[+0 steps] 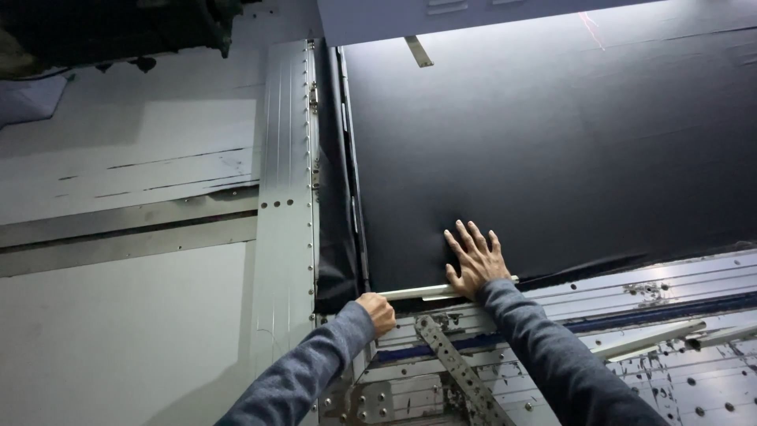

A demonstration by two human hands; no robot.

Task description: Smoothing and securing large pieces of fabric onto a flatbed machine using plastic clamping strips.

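Note:
A large sheet of black fabric (552, 142) lies stretched flat over a metal frame. My right hand (475, 259) presses palm down on the fabric's near edge, fingers spread. Under it a thin pale bar (418, 292) runs along that edge. My left hand (377, 311) is closed around the bar's left end, at the fabric's near left corner. Both arms wear grey sleeves.
A riveted metal rail (285, 197) runs along the fabric's left side. A stained metal rail (631, 292) and a perforated diagonal strip (457, 367) lie in front. Grey-white panels (118, 158) spread to the left, dark machinery (110, 31) at the top left.

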